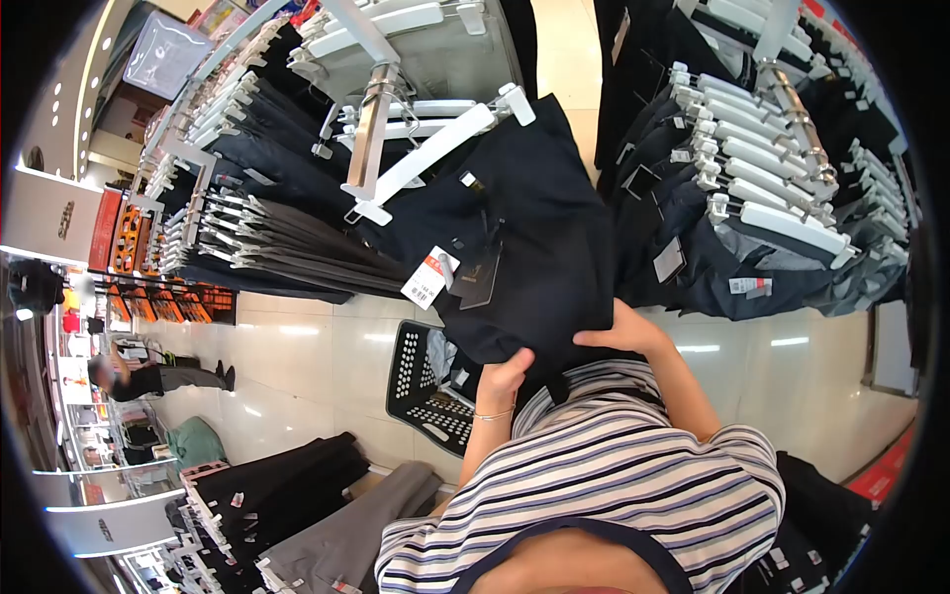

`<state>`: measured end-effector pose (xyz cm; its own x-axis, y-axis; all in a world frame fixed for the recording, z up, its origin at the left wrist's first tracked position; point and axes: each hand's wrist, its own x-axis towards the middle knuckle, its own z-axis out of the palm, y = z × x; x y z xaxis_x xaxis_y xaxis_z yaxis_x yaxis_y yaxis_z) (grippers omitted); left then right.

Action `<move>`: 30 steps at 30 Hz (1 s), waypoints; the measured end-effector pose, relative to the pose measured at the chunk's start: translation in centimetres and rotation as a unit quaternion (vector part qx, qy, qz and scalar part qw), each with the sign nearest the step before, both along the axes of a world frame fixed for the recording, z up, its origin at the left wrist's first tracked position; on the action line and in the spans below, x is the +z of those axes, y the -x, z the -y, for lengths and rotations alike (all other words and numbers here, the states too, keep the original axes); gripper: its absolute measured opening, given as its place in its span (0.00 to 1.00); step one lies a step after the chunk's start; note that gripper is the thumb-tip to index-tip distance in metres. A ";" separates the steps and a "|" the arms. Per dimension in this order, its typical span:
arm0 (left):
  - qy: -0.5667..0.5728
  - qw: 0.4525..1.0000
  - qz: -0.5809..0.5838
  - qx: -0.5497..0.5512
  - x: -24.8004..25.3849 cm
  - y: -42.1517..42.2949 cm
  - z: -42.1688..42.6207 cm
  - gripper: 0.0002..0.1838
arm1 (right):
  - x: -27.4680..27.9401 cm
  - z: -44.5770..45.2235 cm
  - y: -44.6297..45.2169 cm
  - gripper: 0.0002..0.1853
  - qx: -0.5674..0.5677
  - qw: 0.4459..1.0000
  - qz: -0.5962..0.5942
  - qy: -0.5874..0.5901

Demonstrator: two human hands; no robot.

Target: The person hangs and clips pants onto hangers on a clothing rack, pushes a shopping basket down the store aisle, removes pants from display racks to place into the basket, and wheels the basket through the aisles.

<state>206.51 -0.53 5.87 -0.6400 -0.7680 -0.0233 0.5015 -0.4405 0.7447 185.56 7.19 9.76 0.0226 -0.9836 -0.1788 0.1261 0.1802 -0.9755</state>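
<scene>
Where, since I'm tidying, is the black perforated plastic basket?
The basket is left of centre in the head view, beside the left hand, below the white barcode tag.

Clothing shop. Trousers (pixel 307 259) hung in close rows, upper left of frame; white clip hangers (pixel 787 226) lined up, upper right. Price tag (pixel 429 280) with barcode on dark garment (pixel 554 228), centre. Black shopping basket (pixel 405 394) on glossy tiled floor (pixel 322 371), left of centre.
</scene>
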 end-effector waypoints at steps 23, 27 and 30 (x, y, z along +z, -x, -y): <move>-0.078 0.966 0.055 0.239 9.8 -1.5 1.4 0.23 | 6.7 0.5 -1.4 0.26 -0.259 0.921 0.285 0.056; -0.078 0.973 -0.181 0.123 5.4 -4.4 2.1 0.28 | 5.1 -0.4 -0.9 0.30 -0.100 0.979 0.174 0.049; 0.011 0.981 -0.181 0.064 6.0 -3.9 1.3 0.33 | 4.7 0.2 -1.2 0.29 0.018 0.993 -0.017 0.118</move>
